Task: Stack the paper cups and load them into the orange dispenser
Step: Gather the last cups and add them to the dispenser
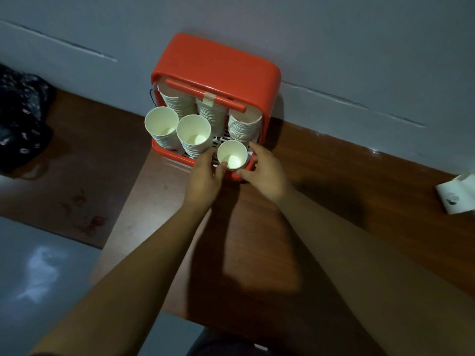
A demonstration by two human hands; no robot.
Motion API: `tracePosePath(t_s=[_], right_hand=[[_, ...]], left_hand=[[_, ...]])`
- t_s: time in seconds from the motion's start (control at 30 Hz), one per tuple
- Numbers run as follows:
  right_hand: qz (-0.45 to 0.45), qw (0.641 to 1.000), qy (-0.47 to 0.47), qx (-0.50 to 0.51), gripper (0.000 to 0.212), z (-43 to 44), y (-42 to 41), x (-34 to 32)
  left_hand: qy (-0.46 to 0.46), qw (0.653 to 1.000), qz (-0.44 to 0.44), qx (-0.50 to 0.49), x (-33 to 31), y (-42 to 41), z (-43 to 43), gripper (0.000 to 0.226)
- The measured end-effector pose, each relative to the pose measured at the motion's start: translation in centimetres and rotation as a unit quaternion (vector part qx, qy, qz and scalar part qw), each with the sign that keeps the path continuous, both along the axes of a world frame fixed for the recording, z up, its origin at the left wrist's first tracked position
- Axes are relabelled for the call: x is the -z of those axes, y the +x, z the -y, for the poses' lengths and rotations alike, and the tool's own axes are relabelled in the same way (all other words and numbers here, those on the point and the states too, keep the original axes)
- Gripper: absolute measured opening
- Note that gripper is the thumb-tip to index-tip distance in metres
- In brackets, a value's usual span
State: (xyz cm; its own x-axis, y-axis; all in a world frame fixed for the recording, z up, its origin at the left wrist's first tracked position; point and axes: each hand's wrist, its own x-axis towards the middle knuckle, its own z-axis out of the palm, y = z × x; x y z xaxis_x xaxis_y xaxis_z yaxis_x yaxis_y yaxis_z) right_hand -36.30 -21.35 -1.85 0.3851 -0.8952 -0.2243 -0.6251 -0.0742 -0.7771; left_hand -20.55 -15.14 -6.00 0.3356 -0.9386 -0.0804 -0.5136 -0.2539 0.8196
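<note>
On the desk point(257, 240), pushed against the wall: orange dispenser point(216, 62), open side toward the camera. At its front right corner, over the white grille point(223, 138): short cup stack point(232, 155), mouth up, clasped between both hands. Left hand point(203, 178) at the stack's left side, thumb and fingers curled against rim and wall. Right hand point(264, 173) at its right side, fingers wrapped round the far wall, thumb tucked under the near edge. Both wrists low over the desk, forearms reaching in from the near edge. Just left of the held stack, touching each other: two tall cup stacks point(193, 132). Behind, under the orange bar point(205, 95): three more rear stacks point(209, 111). Far left, a dark patterned cloth point(20, 111); far right on the desk, a white paper point(457, 196), well apart from the hands.
</note>
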Motion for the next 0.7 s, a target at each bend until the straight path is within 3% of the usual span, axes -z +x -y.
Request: tracePosePath(t_s=[0.13, 0.3, 0.4, 0.6, 0.7], right_hand=[[-0.077, 0.996, 0.001, 0.039, 0.062, -2.6, -6.0, -0.8], [-0.252, 0.966, 0.013, 0.053, 0.073, -7.2, -19.0, -0.4], [-0.315, 0.945, 0.028, 0.080, 0.078, -10.4, -27.7, -1.1], [-0.319, 0.930, 0.026, 0.182, 0.075, -16.0, -45.2, -4.7], [-0.336, 0.911, -0.021, 0.238, 0.068, -18.0, -52.6, -6.8]], left_hand=[[0.030, 0.997, 0.027, -0.064, -1.5, -2.6, -3.4, 0.027], [0.175, 0.971, 0.085, 0.140, -1.2, -9.2, -5.7, 0.029], [0.167, 0.951, 0.111, 0.238, -1.9, -15.3, -5.0, 0.028], [0.110, 0.926, 0.131, 0.337, -5.3, -30.8, -2.8, 0.035], [0.066, 0.911, 0.126, 0.388, -7.1, -39.5, -2.1, 0.035]])
